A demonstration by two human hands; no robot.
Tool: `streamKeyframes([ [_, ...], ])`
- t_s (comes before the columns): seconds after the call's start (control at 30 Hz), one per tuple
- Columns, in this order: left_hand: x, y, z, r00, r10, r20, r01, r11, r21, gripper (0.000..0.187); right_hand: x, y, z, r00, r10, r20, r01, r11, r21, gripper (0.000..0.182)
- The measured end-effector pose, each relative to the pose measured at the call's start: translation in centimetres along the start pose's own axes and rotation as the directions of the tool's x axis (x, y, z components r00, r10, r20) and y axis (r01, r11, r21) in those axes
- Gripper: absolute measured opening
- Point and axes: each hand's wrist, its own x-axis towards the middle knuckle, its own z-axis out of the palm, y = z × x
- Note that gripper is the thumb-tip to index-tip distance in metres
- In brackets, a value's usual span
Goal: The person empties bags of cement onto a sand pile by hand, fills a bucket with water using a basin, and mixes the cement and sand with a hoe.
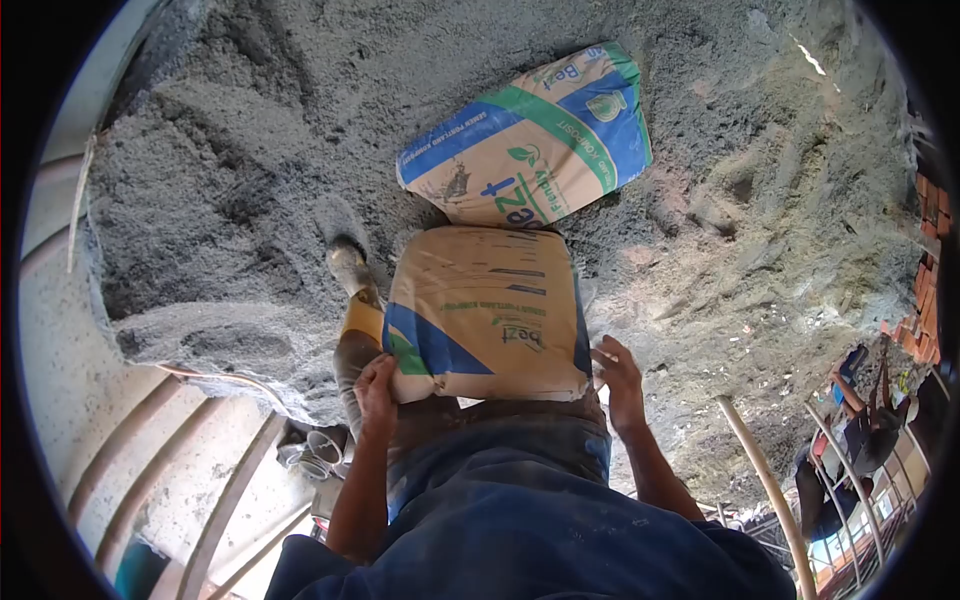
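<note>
While both hands grip its corners, left hand (pixel 376 388), right hand (pixel 618 372), tan cement sack (pixel 487 312), blue-green print, creased

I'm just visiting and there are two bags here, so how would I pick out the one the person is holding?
Start at the big grey sand heap filling the upper view. At its foot lie two cement sacks; the held sack is the nearer one, gripped by the left hand and right hand. Unlike the far sack, which shows large green and blue bands, it is mostly plain tan.
</note>
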Motion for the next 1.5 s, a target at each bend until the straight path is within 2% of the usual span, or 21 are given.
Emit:
streamKeyframes([
  [0.03, -0.4, -0.6, -0.5, 0.998, -0.056, -0.028, 0.056, 0.998, -0.007, 0.021, 0.4, -0.3, 0.5, 0.961, 0.264, -0.078, -0.250, 0.956, 0.154, 0.051],
  [0.1, 0.3, -1.9, -1.7, 0.991, -0.124, -0.051, 0.124, 0.992, -0.003, 0.021, 2.7, -1.5, 3.6, 0.845, 0.500, -0.188, -0.440, 0.851, 0.288, 0.074],
  [0.13, 1.0, -2.0, -1.7, 0.960, -0.278, -0.034, 0.271, 0.953, -0.132, 0.030, 3.8, 1.0, 4.0, 0.848, 0.498, -0.184, -0.440, 0.853, 0.280, 0.074],
  [0.17, 1.8, -1.8, -1.6, 0.908, -0.419, 0.008, 0.407, 0.878, -0.250, 0.039, 5.6, 5.3, 3.7, 0.829, 0.540, -0.145, -0.537, 0.841, 0.063, 0.084],
  [0.2, 2.5, -1.4, -1.5, 0.908, -0.419, 0.007, 0.406, 0.878, -0.254, 0.039, 6.4, 7.7, 4.0, 0.800, 0.588, -0.121, -0.601, 0.783, -0.161, 0.095],
  [0.27, 2.8, -0.6, -1.3, 0.659, -0.704, 0.264, 0.752, 0.617, -0.233, 0.060, 4.8, 4.7, 5.2, 0.774, 0.632, -0.026, -0.632, 0.771, -0.078, 0.094],
  [0.3, 2.9, -1.0, -1.2, 0.658, -0.706, 0.262, 0.753, 0.609, -0.250, 0.060, 4.1, 3.4, 5.7, 0.745, 0.663, 0.070, -0.665, 0.746, 0.007, 0.094],
  [0.37, 3.2, -1.8, -1.0, 0.566, -0.788, 0.241, 0.810, 0.586, 0.016, 0.072, 4.0, 6.0, 5.2, 0.714, 0.700, 0.004, -0.695, 0.709, -0.120, 0.098],
  [0.43, 3.5, -5.4, -2.4, 0.591, -0.770, 0.240, 0.781, 0.621, 0.072, 0.084, 4.2, 9.4, 4.6, 0.726, 0.679, -0.103, -0.685, 0.703, -0.194, 0.114],
  [0.5, 3.6, -8.2, -3.4, 0.674, -0.723, -0.153, 0.702, 0.561, 0.439, 0.095, 3.3, 7.8, 5.4, 0.749, 0.644, -0.154, -0.660, 0.709, -0.249, 0.110],
  [0.53, 3.0, -8.2, -3.8, 0.666, -0.730, -0.156, 0.705, 0.547, 0.451, 0.095, 2.7, 7.0, 5.9, 0.776, 0.599, -0.200, -0.630, 0.717, -0.298, 0.107],
  [0.6, 2.9, -6.6, -3.4, 0.809, -0.545, -0.219, 0.524, 0.500, 0.690, 0.100, 2.5, 6.9, 5.7, 0.818, 0.525, -0.236, -0.575, 0.727, -0.374, 0.101],
  [0.63, 2.7, -5.7, -3.6, 0.809, -0.548, -0.214, 0.519, 0.494, 0.698, 0.100, 2.1, 6.7, 5.5, 0.859, 0.448, -0.249, -0.511, 0.719, -0.471, 0.096],
  [0.7, 2.8, -3.5, -4.5, 0.848, -0.521, -0.091, 0.406, 0.531, 0.743, 0.097, 1.0, 4.2, 6.0, 0.858, 0.455, -0.239, -0.514, 0.754, -0.409, 0.088],
  [0.83, 2.9, -0.2, -5.3, 0.925, -0.375, 0.057, 0.200, 0.611, 0.766, 0.068, -0.9, -0.1, 6.9, 0.921, 0.320, -0.223, -0.378, 0.873, -0.307, 0.073],
  [0.87, 3.1, -0.1, -5.6, 0.917, -0.381, 0.113, 0.217, 0.718, 0.661, 0.055, -0.8, -0.3, 6.6, 0.924, 0.306, -0.228, -0.366, 0.881, -0.301, 0.073],
  [0.97, 2.2, 2.1, -5.3, 0.928, -0.364, 0.079, 0.221, 0.709, 0.670, 0.051, -0.6, -0.8, 6.1, 0.938, 0.260, -0.231, -0.333, 0.859, -0.388, 0.067],
  [1.0, 2.2, 1.2, -6.7, 0.933, -0.242, 0.268, -0.004, 0.736, 0.677, 0.047, -1.3, -1.9, 6.1, 0.940, 0.269, -0.212, -0.329, 0.879, -0.344, 0.065],
  [1.17, -2.6, 5.4, -4.8, 0.919, -0.343, 0.196, 0.120, 0.716, 0.688, 0.047, -3.8, -4.4, 5.3, 0.936, 0.319, -0.145, -0.350, 0.883, -0.312, 0.053],
  [1.23, -4.2, 7.6, -3.2, 0.918, -0.369, 0.146, 0.082, 0.537, 0.839, 0.048, -4.1, -3.2, 4.3, 0.936, 0.327, -0.130, -0.351, 0.884, -0.308, 0.051],
  [1.5, -6.5, 11.1, -0.1, 0.904, -0.411, 0.119, 0.116, 0.502, 0.857, 0.042, -4.4, -5.7, 2.1, 0.930, 0.360, -0.079, -0.369, 0.911, -0.184, 0.047],
])
